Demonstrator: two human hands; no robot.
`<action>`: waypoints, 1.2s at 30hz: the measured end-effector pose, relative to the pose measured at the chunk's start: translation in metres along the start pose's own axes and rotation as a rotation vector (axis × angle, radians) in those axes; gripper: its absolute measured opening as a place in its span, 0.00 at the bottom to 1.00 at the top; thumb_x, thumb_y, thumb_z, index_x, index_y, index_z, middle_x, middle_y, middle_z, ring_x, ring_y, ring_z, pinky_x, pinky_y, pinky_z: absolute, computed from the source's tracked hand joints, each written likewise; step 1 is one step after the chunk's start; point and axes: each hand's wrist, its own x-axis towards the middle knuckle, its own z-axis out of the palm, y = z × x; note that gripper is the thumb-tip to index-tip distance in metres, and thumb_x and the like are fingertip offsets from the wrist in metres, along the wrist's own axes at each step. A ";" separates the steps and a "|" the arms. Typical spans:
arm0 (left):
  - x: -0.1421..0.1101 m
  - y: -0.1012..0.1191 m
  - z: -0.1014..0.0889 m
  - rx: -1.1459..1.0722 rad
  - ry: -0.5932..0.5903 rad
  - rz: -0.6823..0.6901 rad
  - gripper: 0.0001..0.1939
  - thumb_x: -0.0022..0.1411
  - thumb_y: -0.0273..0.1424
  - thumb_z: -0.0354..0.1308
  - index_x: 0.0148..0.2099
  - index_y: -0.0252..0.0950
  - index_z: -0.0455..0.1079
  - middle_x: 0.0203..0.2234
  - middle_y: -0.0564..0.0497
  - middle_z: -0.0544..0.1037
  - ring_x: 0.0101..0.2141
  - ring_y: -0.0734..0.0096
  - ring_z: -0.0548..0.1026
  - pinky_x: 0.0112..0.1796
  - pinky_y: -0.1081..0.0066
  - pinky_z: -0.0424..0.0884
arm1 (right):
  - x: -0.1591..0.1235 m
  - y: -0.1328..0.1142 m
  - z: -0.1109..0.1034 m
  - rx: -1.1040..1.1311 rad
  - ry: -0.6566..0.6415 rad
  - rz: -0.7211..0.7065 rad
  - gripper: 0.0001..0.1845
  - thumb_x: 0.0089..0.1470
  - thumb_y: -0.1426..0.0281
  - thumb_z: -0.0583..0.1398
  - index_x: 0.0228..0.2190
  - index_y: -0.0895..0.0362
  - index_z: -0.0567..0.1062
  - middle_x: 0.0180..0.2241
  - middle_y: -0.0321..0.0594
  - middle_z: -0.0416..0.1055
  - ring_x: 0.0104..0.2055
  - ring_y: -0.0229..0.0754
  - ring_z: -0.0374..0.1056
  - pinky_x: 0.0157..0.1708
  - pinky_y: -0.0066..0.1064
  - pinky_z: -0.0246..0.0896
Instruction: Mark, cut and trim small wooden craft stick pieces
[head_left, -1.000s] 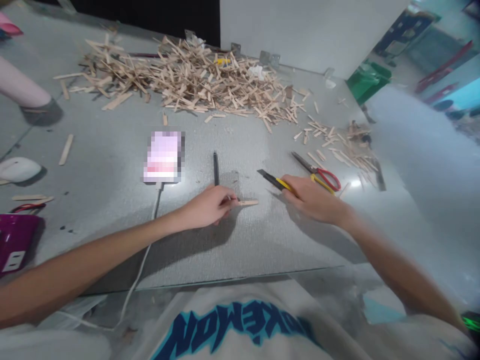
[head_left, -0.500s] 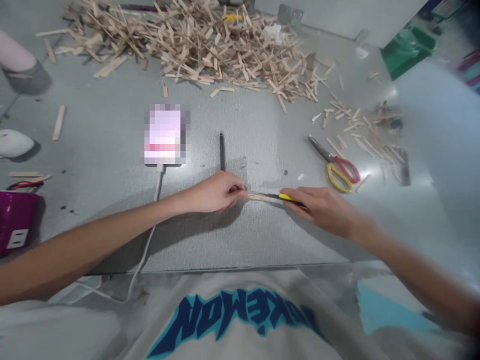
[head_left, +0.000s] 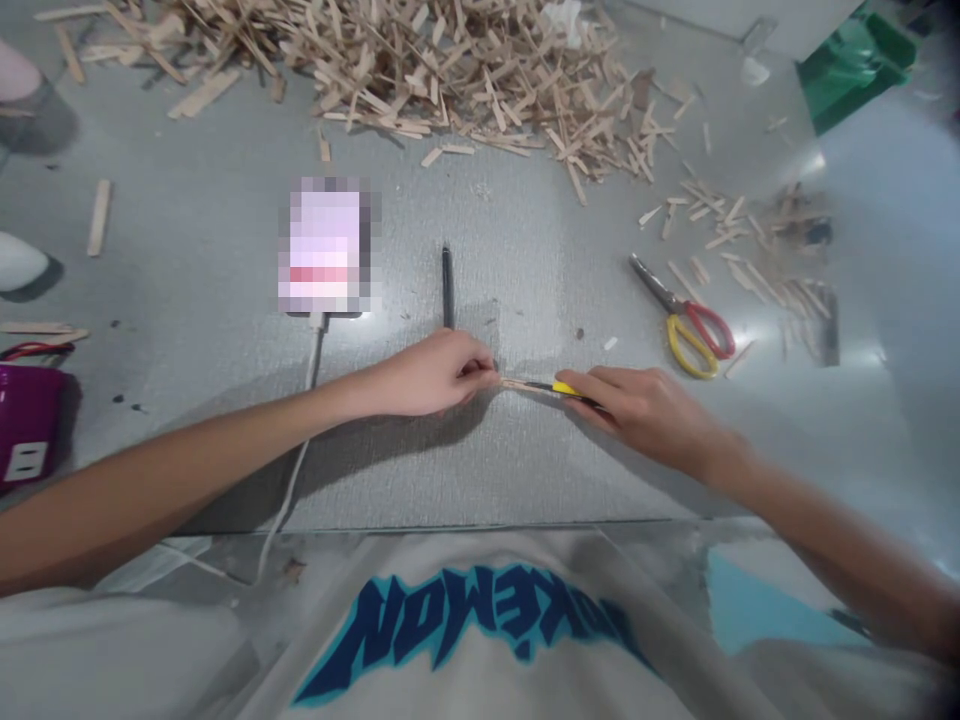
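Note:
My left hand (head_left: 439, 372) pinches the left end of a short flat wooden stick (head_left: 515, 384) and holds it down on the grey table (head_left: 487, 250). My right hand (head_left: 641, 412) is closed round a yellow and black utility knife (head_left: 559, 388). The knife's blade lies along the stick, pointing left toward my left fingers. A black pen (head_left: 448, 286) lies just beyond my left hand.
A big heap of wooden sticks (head_left: 420, 60) fills the far side, with loose offcuts (head_left: 735, 240) at the right. Red and yellow scissors (head_left: 686, 318) lie right of my hands. A phone (head_left: 326, 250) on a white cable (head_left: 300, 440) sits left. A purple box (head_left: 26, 435) is at the left edge.
My right hand brought the knife left from beside the scissors onto the stick. My left hand kept the stick pinned. The camera tilted down and closer.

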 end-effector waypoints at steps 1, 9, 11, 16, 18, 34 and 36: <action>0.000 0.000 0.000 0.006 -0.001 0.005 0.19 0.76 0.36 0.53 0.30 0.37 0.69 0.17 0.55 0.72 0.16 0.75 0.70 0.24 0.73 0.61 | 0.000 -0.001 -0.001 -0.030 0.003 -0.003 0.22 0.81 0.62 0.49 0.53 0.59 0.79 0.31 0.41 0.77 0.28 0.41 0.67 0.27 0.36 0.49; 0.003 -0.009 0.001 0.054 0.001 0.112 0.17 0.75 0.35 0.53 0.32 0.36 0.71 0.18 0.55 0.72 0.19 0.75 0.67 0.25 0.73 0.56 | 0.000 -0.024 -0.010 -0.336 -0.165 0.053 0.16 0.80 0.68 0.51 0.50 0.60 0.78 0.30 0.40 0.74 0.24 0.41 0.65 0.26 0.38 0.37; 0.005 -0.010 0.003 0.054 0.002 0.145 0.16 0.75 0.34 0.54 0.33 0.36 0.72 0.19 0.55 0.71 0.20 0.74 0.66 0.25 0.73 0.55 | 0.000 -0.030 -0.012 -0.408 -0.217 0.074 0.17 0.79 0.67 0.51 0.48 0.60 0.78 0.29 0.41 0.74 0.23 0.41 0.65 0.25 0.38 0.36; 0.009 -0.011 0.007 0.058 0.017 0.184 0.15 0.74 0.32 0.54 0.33 0.36 0.72 0.19 0.56 0.70 0.20 0.75 0.64 0.26 0.73 0.56 | 0.003 -0.030 -0.006 -0.451 -0.235 0.094 0.23 0.80 0.65 0.48 0.38 0.59 0.77 0.26 0.42 0.72 0.21 0.40 0.64 0.25 0.37 0.34; 0.010 -0.013 0.007 0.060 0.012 0.192 0.15 0.74 0.33 0.54 0.33 0.36 0.72 0.18 0.56 0.70 0.20 0.76 0.63 0.26 0.73 0.56 | 0.004 -0.026 -0.003 -0.440 -0.235 0.089 0.24 0.80 0.66 0.48 0.36 0.59 0.77 0.26 0.42 0.73 0.21 0.41 0.65 0.25 0.37 0.33; 0.012 -0.019 0.005 0.075 -0.019 0.211 0.17 0.75 0.37 0.54 0.35 0.35 0.75 0.19 0.55 0.71 0.20 0.75 0.64 0.24 0.73 0.56 | 0.012 -0.008 0.007 -0.449 -0.267 0.017 0.26 0.81 0.61 0.47 0.37 0.59 0.77 0.27 0.42 0.75 0.23 0.42 0.65 0.25 0.36 0.33; 0.012 -0.018 0.005 0.059 -0.025 0.210 0.17 0.75 0.36 0.54 0.35 0.34 0.75 0.20 0.54 0.72 0.20 0.75 0.65 0.25 0.73 0.57 | 0.011 -0.009 0.004 -0.459 -0.245 0.002 0.21 0.80 0.65 0.50 0.37 0.59 0.76 0.28 0.42 0.75 0.24 0.42 0.66 0.26 0.36 0.34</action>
